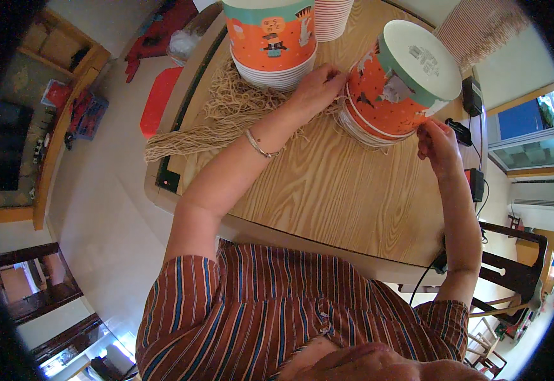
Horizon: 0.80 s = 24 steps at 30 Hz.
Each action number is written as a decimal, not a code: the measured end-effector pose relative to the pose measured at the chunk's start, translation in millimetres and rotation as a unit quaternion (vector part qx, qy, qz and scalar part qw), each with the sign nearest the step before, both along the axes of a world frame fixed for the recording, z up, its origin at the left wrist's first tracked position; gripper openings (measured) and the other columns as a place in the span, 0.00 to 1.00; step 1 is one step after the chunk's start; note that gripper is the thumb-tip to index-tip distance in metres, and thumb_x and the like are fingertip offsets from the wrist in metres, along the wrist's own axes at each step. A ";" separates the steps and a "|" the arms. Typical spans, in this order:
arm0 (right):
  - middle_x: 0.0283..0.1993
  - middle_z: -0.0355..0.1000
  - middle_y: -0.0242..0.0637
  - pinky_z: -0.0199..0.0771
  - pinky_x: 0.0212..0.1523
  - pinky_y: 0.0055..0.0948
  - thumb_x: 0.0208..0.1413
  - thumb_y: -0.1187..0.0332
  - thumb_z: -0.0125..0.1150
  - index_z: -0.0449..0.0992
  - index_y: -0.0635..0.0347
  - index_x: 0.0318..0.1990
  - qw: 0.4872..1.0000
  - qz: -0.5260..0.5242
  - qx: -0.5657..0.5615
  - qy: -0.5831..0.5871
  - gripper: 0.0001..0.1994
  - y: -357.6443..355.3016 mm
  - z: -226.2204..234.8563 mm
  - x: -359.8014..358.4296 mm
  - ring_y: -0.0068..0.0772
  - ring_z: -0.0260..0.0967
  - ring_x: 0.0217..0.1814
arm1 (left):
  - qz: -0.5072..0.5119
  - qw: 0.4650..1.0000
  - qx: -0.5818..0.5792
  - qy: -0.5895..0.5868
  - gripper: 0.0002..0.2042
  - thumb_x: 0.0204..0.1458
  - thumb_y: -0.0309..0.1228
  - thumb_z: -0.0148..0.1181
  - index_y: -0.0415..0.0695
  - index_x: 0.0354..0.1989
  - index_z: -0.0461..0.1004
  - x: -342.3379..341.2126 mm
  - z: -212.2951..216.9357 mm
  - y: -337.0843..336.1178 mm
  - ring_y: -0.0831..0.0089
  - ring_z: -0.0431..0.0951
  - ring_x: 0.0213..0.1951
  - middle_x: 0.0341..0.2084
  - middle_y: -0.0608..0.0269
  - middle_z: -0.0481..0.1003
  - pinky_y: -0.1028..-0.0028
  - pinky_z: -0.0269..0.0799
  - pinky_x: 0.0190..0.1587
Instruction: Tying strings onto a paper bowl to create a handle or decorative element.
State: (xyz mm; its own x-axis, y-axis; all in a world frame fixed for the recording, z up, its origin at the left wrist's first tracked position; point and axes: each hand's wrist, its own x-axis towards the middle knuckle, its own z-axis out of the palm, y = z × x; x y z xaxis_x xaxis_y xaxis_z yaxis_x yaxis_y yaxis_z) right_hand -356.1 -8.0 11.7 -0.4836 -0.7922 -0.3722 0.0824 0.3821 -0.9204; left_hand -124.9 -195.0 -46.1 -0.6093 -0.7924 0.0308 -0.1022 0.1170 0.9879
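Head camera view, so both bare hands are up around 1 o'clock at an orange and teal paper bucket (388,86). Left hand (320,87) comes in at the bucket's 9 o'clock side, thumb and fingers drawn together, seemingly pinching string, though exactly what's between the tips can't be made out. Right hand (440,143) is at its 5 o'clock side, fingers curled, looks like a pinch at the rim. Best guess, the step in hand is working string (366,133) around the rim end, and the next move calls for light, even tension plus a steady bucket.

The bucket itself is bottom up and leaning, pale base showing, with cartoon figures on the orange and white rims below, beige string loosely bunched around them.

Further out, a similar bucket stack (267,47) sits at 12, by a string heap (191,143) sprawling to 10, all on a wood-grain table (327,190). White cups (333,19) are just past 12, dark chair (534,267) near 4.
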 end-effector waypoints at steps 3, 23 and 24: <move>0.20 0.64 0.27 0.62 0.13 0.26 0.56 0.62 0.58 0.71 0.57 0.27 1.000 -0.011 0.003 -0.001 0.10 -0.5 -3.7 -0.3 0.21 0.59 0.13 | 0.000 1.000 -0.009 -0.013 0.16 0.57 0.39 0.54 0.35 0.41 0.73 0.6 0.3 -0.1 0.66 0.77 0.36 0.33 0.53 0.77 0.68 0.71 0.40; 0.19 0.63 0.27 0.62 0.13 0.26 0.56 0.64 0.56 0.71 0.57 0.26 1.000 0.012 0.025 -0.003 0.10 -2.9 -13.5 -5.7 0.22 0.58 0.13 | 0.034 0.996 -0.055 -0.053 0.14 0.50 0.34 0.57 0.36 0.39 0.74 -3.7 -5.4 0.0 0.57 0.79 0.39 0.35 0.47 0.78 0.65 0.73 0.43; 0.19 0.63 0.27 0.62 0.13 0.26 0.56 0.64 0.56 0.71 0.57 0.26 1.000 0.013 0.028 -0.004 0.10 -2.9 -14.2 -6.6 0.22 0.59 0.13 | 0.037 0.995 -0.062 -0.061 0.14 0.50 0.34 0.57 0.36 0.38 0.74 -4.2 -4.6 0.3 0.57 0.79 0.39 0.34 0.47 0.78 0.65 0.73 0.43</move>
State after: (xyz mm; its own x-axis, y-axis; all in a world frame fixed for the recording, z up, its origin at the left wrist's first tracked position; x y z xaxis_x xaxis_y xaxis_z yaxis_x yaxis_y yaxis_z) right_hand -362.7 -10.9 -2.5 -0.4606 -0.7819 -0.4200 0.0791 0.4351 -0.8969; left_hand -129.1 -194.8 -50.7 -0.5538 -0.8304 0.0606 -0.2344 0.2254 0.9457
